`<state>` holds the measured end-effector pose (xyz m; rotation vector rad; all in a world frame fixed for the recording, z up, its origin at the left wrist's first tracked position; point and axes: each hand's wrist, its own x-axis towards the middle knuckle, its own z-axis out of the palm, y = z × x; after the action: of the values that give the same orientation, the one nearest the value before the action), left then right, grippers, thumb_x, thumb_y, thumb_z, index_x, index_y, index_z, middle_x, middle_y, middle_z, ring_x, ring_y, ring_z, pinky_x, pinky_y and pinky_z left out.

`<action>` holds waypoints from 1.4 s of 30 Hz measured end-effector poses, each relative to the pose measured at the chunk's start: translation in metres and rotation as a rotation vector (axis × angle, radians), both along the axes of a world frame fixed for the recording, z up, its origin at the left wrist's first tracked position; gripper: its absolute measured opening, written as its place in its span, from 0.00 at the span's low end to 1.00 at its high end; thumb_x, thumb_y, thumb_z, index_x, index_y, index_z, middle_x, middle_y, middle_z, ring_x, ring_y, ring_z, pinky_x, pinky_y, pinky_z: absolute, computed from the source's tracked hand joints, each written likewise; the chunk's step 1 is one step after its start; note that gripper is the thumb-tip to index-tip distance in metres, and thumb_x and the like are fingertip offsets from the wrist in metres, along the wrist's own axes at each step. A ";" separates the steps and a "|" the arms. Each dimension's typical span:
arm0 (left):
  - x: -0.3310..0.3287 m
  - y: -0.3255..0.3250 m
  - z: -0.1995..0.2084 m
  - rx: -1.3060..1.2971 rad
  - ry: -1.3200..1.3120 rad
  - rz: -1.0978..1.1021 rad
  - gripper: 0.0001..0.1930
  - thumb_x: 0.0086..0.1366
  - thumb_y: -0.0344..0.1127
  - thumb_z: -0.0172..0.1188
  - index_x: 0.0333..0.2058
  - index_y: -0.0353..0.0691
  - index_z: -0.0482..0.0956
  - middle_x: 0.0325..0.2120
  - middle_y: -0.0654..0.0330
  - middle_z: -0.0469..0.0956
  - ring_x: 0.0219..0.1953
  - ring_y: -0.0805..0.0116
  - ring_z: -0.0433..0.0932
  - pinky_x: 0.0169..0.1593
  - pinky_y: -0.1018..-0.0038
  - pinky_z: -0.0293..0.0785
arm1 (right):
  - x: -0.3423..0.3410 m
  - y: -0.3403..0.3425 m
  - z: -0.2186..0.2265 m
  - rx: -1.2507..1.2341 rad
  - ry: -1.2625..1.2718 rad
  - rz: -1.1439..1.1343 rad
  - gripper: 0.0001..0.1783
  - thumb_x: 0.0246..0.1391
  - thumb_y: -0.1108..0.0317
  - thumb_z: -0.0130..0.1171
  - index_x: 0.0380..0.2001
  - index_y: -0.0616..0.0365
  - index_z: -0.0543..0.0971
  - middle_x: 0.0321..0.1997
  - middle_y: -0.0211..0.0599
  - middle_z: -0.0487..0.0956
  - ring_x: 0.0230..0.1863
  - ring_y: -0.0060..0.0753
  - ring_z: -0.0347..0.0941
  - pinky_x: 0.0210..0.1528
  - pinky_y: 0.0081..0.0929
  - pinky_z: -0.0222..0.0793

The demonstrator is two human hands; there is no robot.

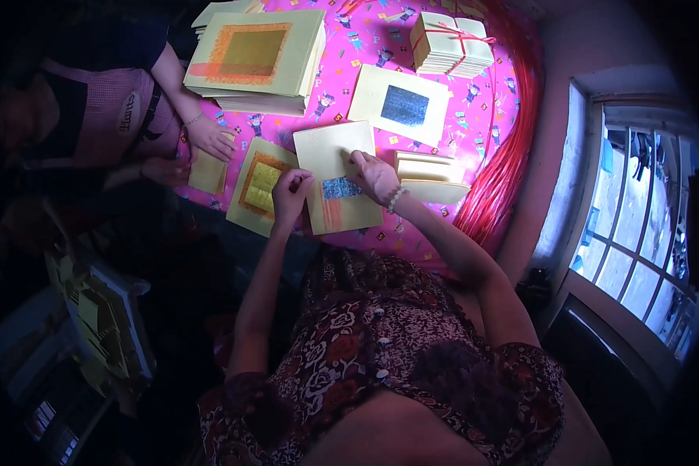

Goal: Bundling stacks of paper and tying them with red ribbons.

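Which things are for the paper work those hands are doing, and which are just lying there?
Seems part of the job:
the cream sheet at the left hand and right hand
perhaps the gold-patched sheet and tall paper stack

Looks just lying there:
the red-tied bundle
the long red strands

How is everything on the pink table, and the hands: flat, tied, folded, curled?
Silver-patched sheet, seemingly partly folded over
Left hand, curled at the sheet's edge
Right hand, curled over the sheet
Gold-patched sheet, flat
Dark-patched sheet, flat, unfolded
Tall stack, piled, no string showing
Small bundle, tied in red
Red strands, loose, draped
Folded papers, grouped together
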<state>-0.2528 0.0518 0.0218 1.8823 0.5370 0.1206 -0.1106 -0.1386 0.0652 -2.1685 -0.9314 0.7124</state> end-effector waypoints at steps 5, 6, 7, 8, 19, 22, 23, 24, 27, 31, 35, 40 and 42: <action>-0.006 -0.058 0.026 -0.334 0.055 0.406 0.08 0.62 0.34 0.61 0.37 0.38 0.75 0.26 0.67 0.75 0.26 0.80 0.72 0.32 0.81 0.72 | -0.005 0.008 0.005 -0.182 -0.377 0.133 0.19 0.51 0.60 0.57 0.46 0.53 0.70 0.43 0.38 0.71 0.46 0.41 0.70 0.43 0.37 0.70; -0.004 -0.065 0.032 -0.609 0.142 0.487 0.09 0.62 0.36 0.61 0.37 0.38 0.74 0.27 0.65 0.75 0.26 0.78 0.74 0.34 0.78 0.74 | -0.004 0.009 0.000 -0.184 -0.381 0.126 0.19 0.51 0.60 0.57 0.46 0.53 0.70 0.43 0.38 0.71 0.46 0.41 0.70 0.43 0.37 0.70; -0.003 -0.067 0.030 -0.771 0.174 0.483 0.13 0.64 0.39 0.59 0.41 0.38 0.73 0.31 0.63 0.76 0.30 0.74 0.77 0.35 0.75 0.78 | -0.001 0.010 -0.003 -0.190 -0.488 0.177 0.18 0.51 0.61 0.55 0.45 0.52 0.71 0.43 0.37 0.70 0.46 0.40 0.70 0.44 0.36 0.70; -0.002 -0.067 0.030 -0.774 0.172 0.477 0.13 0.64 0.39 0.59 0.41 0.38 0.73 0.31 0.63 0.76 0.30 0.74 0.77 0.35 0.75 0.78 | 0.000 0.012 -0.002 -0.195 -0.596 0.233 0.16 0.52 0.62 0.53 0.45 0.51 0.71 0.43 0.35 0.70 0.47 0.38 0.69 0.44 0.34 0.70; 0.033 -0.055 0.033 -1.102 0.228 0.671 0.17 0.66 0.46 0.55 0.39 0.35 0.74 0.27 0.63 0.77 0.26 0.73 0.79 0.27 0.77 0.78 | 0.000 0.003 -0.011 -0.051 -0.745 0.381 0.10 0.46 0.65 0.52 0.35 0.52 0.73 0.36 0.31 0.71 0.39 0.31 0.73 0.40 0.30 0.69; 0.035 -0.054 0.019 -0.951 0.133 0.690 0.15 0.66 0.44 0.55 0.36 0.35 0.74 0.26 0.62 0.76 0.21 0.74 0.76 0.22 0.79 0.74 | 0.002 0.005 -0.002 0.014 -0.761 0.385 0.11 0.46 0.64 0.53 0.35 0.52 0.73 0.34 0.31 0.70 0.39 0.32 0.73 0.39 0.30 0.69; 0.037 -0.057 0.023 -0.952 0.137 0.685 0.15 0.66 0.44 0.55 0.36 0.35 0.74 0.26 0.62 0.76 0.21 0.74 0.76 0.22 0.79 0.74 | 0.005 0.003 0.001 0.024 -0.742 0.334 0.11 0.47 0.64 0.53 0.35 0.52 0.73 0.34 0.31 0.70 0.39 0.32 0.73 0.40 0.30 0.69; 0.041 -0.062 0.035 -0.889 0.111 0.671 0.14 0.66 0.43 0.55 0.35 0.36 0.74 0.25 0.62 0.76 0.19 0.75 0.74 0.21 0.80 0.72 | 0.007 0.001 0.007 0.035 -0.721 0.283 0.10 0.49 0.63 0.53 0.35 0.52 0.73 0.34 0.31 0.70 0.39 0.32 0.72 0.40 0.31 0.69; 0.048 -0.079 0.071 -0.775 -0.012 0.684 0.11 0.66 0.40 0.55 0.35 0.36 0.73 0.23 0.62 0.75 0.18 0.76 0.72 0.20 0.80 0.70 | 0.011 -0.012 0.038 0.192 -0.565 0.067 0.16 0.50 0.62 0.58 0.42 0.55 0.72 0.41 0.37 0.71 0.44 0.40 0.70 0.46 0.35 0.68; 0.053 -0.111 0.112 -0.687 -0.261 0.584 0.10 0.66 0.37 0.54 0.38 0.35 0.73 0.23 0.62 0.75 0.20 0.78 0.72 0.25 0.81 0.71 | 0.013 -0.049 0.076 0.313 -0.393 -0.460 0.36 0.52 0.55 0.62 0.56 0.69 0.61 0.56 0.59 0.63 0.56 0.52 0.63 0.57 0.40 0.62; 0.050 -0.149 0.142 -0.670 -0.248 0.249 0.10 0.65 0.35 0.55 0.40 0.35 0.72 0.28 0.60 0.76 0.26 0.77 0.75 0.31 0.80 0.73 | 0.013 -0.105 0.095 0.683 0.678 -0.787 0.31 0.57 0.60 0.58 0.55 0.71 0.62 0.52 0.49 0.71 0.50 0.37 0.71 0.52 0.29 0.69; 0.027 -0.179 0.116 -0.468 -0.297 -0.260 0.15 0.62 0.35 0.58 0.44 0.35 0.70 0.37 0.55 0.75 0.38 0.68 0.75 0.41 0.72 0.73 | -0.004 -0.180 0.084 0.893 0.719 -0.921 0.17 0.61 0.70 0.52 0.51 0.63 0.67 0.47 0.39 0.76 0.46 0.26 0.74 0.49 0.25 0.71; 0.022 -0.181 0.104 -0.266 -0.235 -0.445 0.18 0.59 0.35 0.61 0.45 0.35 0.69 0.41 0.54 0.73 0.42 0.63 0.74 0.46 0.68 0.72 | -0.008 -0.206 0.079 0.952 0.720 -0.939 0.16 0.61 0.71 0.50 0.51 0.62 0.67 0.46 0.36 0.77 0.45 0.25 0.74 0.49 0.26 0.72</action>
<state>-0.2303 -0.1296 0.1262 1.6551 -0.0322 -0.0234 -0.1187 -0.3448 0.1441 -1.1055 0.1815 0.3680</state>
